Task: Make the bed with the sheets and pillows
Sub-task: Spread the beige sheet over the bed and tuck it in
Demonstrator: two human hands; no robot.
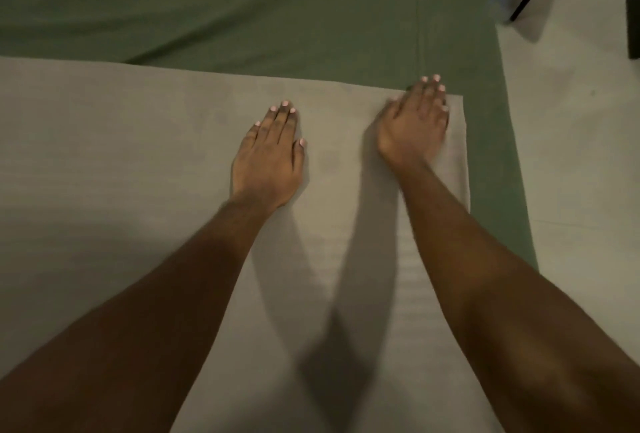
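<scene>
Beige sheet [121, 162] is closest, spread over the green sheet [242, 10] on the bed. Left hand [268, 159] presses flat mid-sheet, right hand [414, 124] on its corner by the bed's right edge, fingers straight, gripping nothing.

No readable text, labels, brands, numbers or signs in this view.
</scene>
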